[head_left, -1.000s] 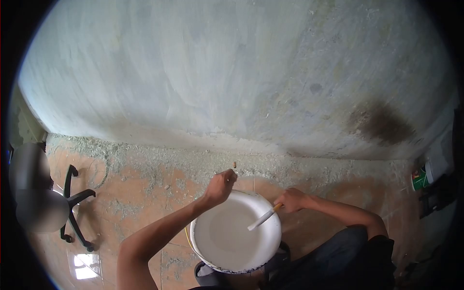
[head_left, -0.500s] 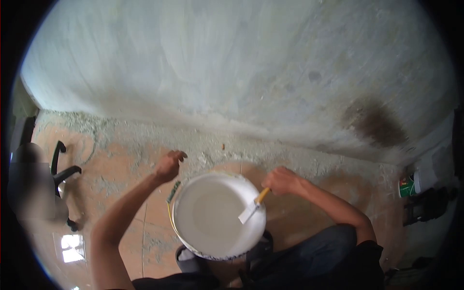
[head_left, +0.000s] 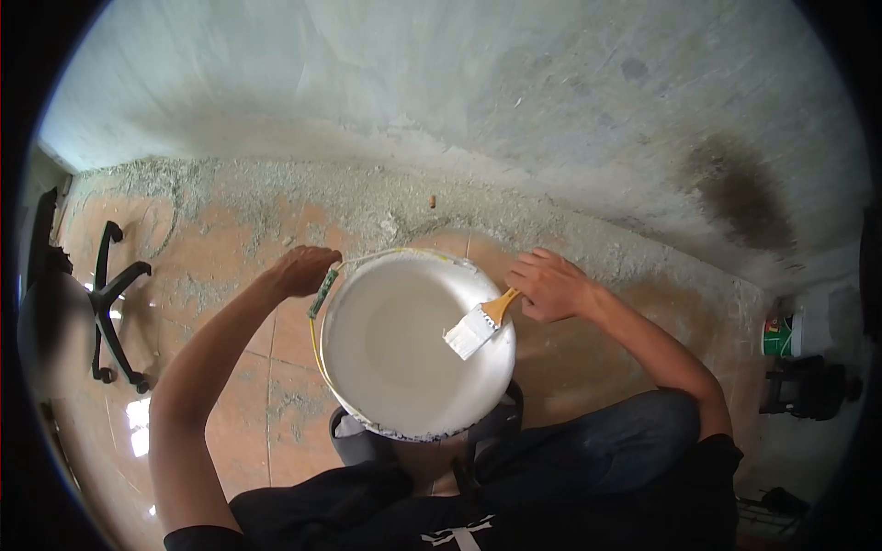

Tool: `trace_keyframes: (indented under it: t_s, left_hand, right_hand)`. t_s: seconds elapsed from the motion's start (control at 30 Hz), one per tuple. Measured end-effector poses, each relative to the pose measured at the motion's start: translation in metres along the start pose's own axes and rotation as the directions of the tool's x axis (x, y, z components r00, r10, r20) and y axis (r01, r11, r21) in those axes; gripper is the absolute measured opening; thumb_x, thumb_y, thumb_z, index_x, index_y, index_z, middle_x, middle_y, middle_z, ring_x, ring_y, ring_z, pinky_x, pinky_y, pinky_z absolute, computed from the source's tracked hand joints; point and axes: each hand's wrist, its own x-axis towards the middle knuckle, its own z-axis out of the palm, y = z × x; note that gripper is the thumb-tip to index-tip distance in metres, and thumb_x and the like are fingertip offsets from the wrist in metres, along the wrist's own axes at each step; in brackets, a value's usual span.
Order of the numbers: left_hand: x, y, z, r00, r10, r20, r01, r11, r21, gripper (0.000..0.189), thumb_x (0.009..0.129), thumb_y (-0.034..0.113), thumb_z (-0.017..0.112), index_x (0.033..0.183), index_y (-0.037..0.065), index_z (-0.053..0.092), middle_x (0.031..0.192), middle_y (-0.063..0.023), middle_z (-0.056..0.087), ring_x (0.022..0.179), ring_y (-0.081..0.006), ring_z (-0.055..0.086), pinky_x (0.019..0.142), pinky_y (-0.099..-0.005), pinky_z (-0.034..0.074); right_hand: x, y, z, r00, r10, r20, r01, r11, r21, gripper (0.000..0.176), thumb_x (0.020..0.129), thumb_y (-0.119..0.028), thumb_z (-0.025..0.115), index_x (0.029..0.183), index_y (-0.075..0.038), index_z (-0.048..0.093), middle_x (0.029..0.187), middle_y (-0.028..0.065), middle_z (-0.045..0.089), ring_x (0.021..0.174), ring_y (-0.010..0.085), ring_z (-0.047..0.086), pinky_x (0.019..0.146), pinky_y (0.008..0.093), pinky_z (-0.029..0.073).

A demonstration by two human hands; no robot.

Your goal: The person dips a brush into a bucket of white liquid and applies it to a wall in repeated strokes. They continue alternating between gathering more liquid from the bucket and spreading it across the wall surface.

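A white bucket point(head_left: 354, 404) full of white paint stands on the floor right in front of me. My left hand point(head_left: 300, 270) grips the bucket's wire handle at its green grip point(head_left: 322, 293), at the left rim. My right hand point(head_left: 548, 284) holds a wooden-handled paintbrush point(head_left: 478, 326) whose white-coated bristles hover over the paint near the right rim. My legs in dark trousers are bent below the bucket.
A bare grey plastered wall point(head_left: 459, 110) with a dark stain point(head_left: 740, 197) rises ahead. Gritty debris lies along its foot on the orange tiled floor point(head_left: 230, 275). An office chair point(head_left: 101, 303) stands at left. A green-labelled can point(head_left: 779, 336) and dark clutter sit at right.
My left hand dropped from above the bucket to the handle at its left rim. The brush lifted out, its bristles now showing flat and white. The view tilted down toward the bucket.
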Motion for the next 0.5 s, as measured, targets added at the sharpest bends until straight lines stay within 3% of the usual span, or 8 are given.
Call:
trace_keyframes:
  t_s: [0.17,0.2,0.27,0.3,0.33,0.43,0.47,0.5]
  left_hand:
    - [0.003,-0.006,0.012,0.995,-0.009,0.102,0.002,0.998,0.062,0.024,0.075,0.005,0.062,0.098,0.007,0.056,0.092,-0.0115,0.063,0.09,-0.0298,0.061,0.077,-0.04,0.047]
    - [0.003,-0.004,0.011,0.994,0.011,0.108,-0.019,0.997,0.069,0.03,0.071,0.004,0.065,0.1,0.007,0.057,0.094,-0.0119,0.063,0.09,-0.0294,0.061,0.077,-0.0399,0.047]
    - [0.001,0.0,0.007,0.99,-0.013,0.142,0.008,0.999,0.038,0.022,0.076,0.007,0.061,0.098,0.007,0.057,0.093,-0.013,0.064,0.091,-0.0303,0.061,0.078,-0.0399,0.048]
    - [-0.001,0.006,0.003,0.985,-0.034,0.17,0.031,0.999,0.017,0.016,0.082,0.01,0.056,0.097,0.006,0.057,0.093,-0.0141,0.064,0.092,-0.0312,0.061,0.079,-0.0399,0.049]
    - [-0.002,0.01,-0.001,0.984,-0.048,0.171,0.049,0.999,-0.003,0.016,0.08,0.008,0.057,0.096,0.006,0.058,0.093,-0.014,0.064,0.093,-0.0312,0.061,0.079,-0.0405,0.049]
    - [-0.003,0.0,0.007,0.986,-0.009,0.167,-0.002,0.998,0.068,0.016,0.081,0.009,0.056,0.096,0.005,0.058,0.092,-0.0145,0.065,0.092,-0.0316,0.061,0.078,-0.0413,0.049]
    - [-0.003,-0.003,0.01,0.985,-0.014,0.171,0.002,0.998,0.066,0.016,0.081,0.009,0.056,0.096,0.005,0.058,0.092,-0.0145,0.065,0.092,-0.0316,0.061,0.078,-0.0413,0.049]
    - [-0.002,-0.002,0.009,0.978,-0.045,0.203,0.028,0.996,0.086,0.015,0.081,0.009,0.055,0.096,0.006,0.058,0.091,-0.0146,0.065,0.091,-0.032,0.062,0.078,-0.0416,0.049]
  right_hand:
    - [-0.005,0.005,0.0,1.0,-0.013,0.004,0.012,0.981,0.196,0.011,0.076,-0.012,0.058,0.081,-0.005,0.052,0.084,0.0098,0.052,0.083,0.0259,0.05,0.074,0.0356,0.04]
    - [-0.006,0.006,-0.002,0.998,-0.002,0.07,-0.02,0.953,0.303,0.012,0.079,-0.015,0.057,0.083,-0.005,0.052,0.081,0.01,0.053,0.081,0.0264,0.051,0.072,0.0363,0.04]
    - [-0.003,0.008,-0.011,0.99,0.0,0.144,-0.06,0.911,0.408,0.013,0.083,-0.017,0.056,0.085,-0.004,0.052,0.078,0.0103,0.053,0.078,0.0269,0.053,0.07,0.037,0.041]
    - [0.001,0.005,-0.026,0.919,0.074,0.388,-0.245,0.877,0.414,0.015,0.084,-0.018,0.056,0.085,-0.004,0.052,0.076,0.0121,0.055,0.075,0.0282,0.055,0.068,0.0387,0.041]
    - [0.004,0.003,-0.038,0.785,0.129,0.606,-0.42,0.83,0.368,0.016,0.085,-0.02,0.056,0.086,-0.004,0.052,0.073,0.014,0.056,0.072,0.0296,0.057,0.065,0.0403,0.041]
    - [0.006,-0.007,-0.049,0.75,0.154,0.643,-0.537,0.709,0.457,0.018,0.085,-0.022,0.057,0.088,-0.005,0.053,0.067,0.0146,0.057,0.064,0.0311,0.057,0.061,0.0423,0.04]
    - [0.007,-0.009,-0.051,0.751,0.147,0.644,-0.534,0.708,0.461,0.018,0.085,-0.022,0.057,0.088,-0.005,0.053,0.067,0.0146,0.057,0.064,0.0311,0.057,0.061,0.0423,0.04]
    - [0.007,-0.009,-0.051,0.811,0.116,0.573,-0.445,0.758,0.476,0.018,0.085,-0.023,0.057,0.088,-0.005,0.054,0.066,0.0143,0.057,0.064,0.0308,0.057,0.06,0.0421,0.04]
